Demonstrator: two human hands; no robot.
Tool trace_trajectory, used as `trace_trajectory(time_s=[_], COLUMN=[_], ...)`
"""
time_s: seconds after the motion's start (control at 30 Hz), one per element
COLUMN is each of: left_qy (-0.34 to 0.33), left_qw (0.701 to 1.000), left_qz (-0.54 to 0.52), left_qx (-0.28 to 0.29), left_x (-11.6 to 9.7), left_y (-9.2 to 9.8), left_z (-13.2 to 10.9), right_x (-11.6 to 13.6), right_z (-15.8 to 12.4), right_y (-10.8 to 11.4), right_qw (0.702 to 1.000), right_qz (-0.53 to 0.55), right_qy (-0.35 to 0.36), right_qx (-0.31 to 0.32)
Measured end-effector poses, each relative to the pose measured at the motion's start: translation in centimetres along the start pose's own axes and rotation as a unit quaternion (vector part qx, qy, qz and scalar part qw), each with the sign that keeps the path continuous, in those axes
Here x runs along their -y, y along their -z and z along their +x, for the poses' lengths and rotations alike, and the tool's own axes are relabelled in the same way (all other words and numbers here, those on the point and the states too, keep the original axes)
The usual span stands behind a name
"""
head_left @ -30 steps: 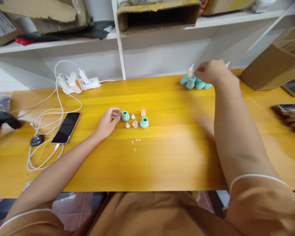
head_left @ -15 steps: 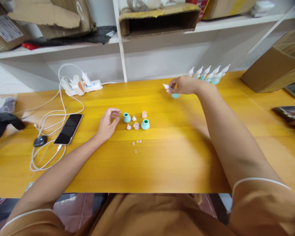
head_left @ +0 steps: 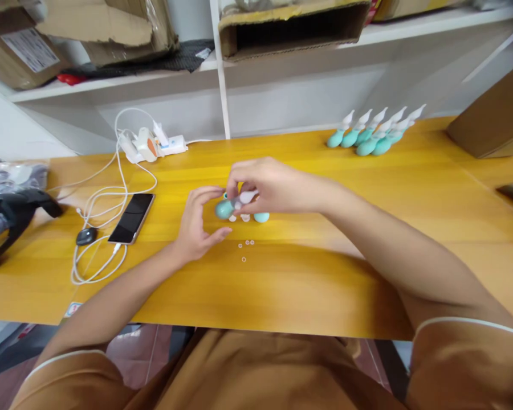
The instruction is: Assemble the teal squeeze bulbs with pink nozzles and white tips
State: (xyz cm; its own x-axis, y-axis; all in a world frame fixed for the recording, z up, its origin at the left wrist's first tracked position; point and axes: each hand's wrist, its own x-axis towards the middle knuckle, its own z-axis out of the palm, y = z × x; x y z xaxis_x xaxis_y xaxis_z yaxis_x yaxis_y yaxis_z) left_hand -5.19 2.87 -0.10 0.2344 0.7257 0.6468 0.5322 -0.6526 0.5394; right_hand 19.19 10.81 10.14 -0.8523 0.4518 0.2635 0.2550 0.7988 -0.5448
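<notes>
My right hand (head_left: 263, 185) pinches a bulb aspirator (head_left: 226, 209) by its pale nozzle end, with the teal bulb pointing left. Around that bulb my left hand (head_left: 196, 222) is spread, thumb and fingers apart; contact is not visible. Beneath and behind the aspirator are loose parts, partly hidden: a teal bulb (head_left: 261, 217), a clear collar (head_left: 245, 217) and a small white tip (head_left: 232, 218). Several tiny rings (head_left: 248, 242) lie on the wooden table nearer to me.
Assembled teal aspirators (head_left: 374, 136) stand in a group at the back right. On the left are a phone (head_left: 132, 218), white cables, a power strip (head_left: 173, 144) and a black strap (head_left: 21, 213). A cardboard box (head_left: 491, 117) sits far right, below shelves.
My right hand has brought the aspirator from the back right to the loose parts, over toward my left hand. The left hand has opened wider around the bulb. The view has shifted slightly.
</notes>
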Motion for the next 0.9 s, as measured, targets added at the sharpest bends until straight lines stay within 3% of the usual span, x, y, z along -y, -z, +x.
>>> trace_trajectory(time_s=[0.13,0.23,0.3,0.53,0.73,0.9], left_qy=[0.019,0.019,0.022,0.014,-0.011,-0.011], left_qw=[0.996,0.995,0.995,0.986,0.974,0.97], left_qz=[-0.085,-0.081,-0.061,0.055,0.111,0.098], left_qx=[0.023,0.046,0.07,0.155,0.195,0.224], left_x=[1.7,2.6,2.6,0.9,0.5,0.3], left_y=[-0.7,-0.8,-0.6,0.3,-0.2,-0.4], left_z=[-0.9,-1.0,-0.7,0.9,0.8,0.7], right_x=[-0.4,-0.9,-0.9,-0.1,-0.3,-0.4], right_z=[0.6,0.6,0.5,-0.6,-0.7,-0.4], right_y=[-3.5,-4.5,-4.1,0.4,0.9,0.5], right_qw=[0.997,0.996,0.999,0.968,0.952,0.938], right_qz=[0.026,0.012,-0.016,-0.064,-0.052,-0.036], right_qy=[0.078,0.082,0.05,-0.122,-0.118,-0.111], right_qx=[0.001,-0.01,0.01,0.209,0.278,0.326])
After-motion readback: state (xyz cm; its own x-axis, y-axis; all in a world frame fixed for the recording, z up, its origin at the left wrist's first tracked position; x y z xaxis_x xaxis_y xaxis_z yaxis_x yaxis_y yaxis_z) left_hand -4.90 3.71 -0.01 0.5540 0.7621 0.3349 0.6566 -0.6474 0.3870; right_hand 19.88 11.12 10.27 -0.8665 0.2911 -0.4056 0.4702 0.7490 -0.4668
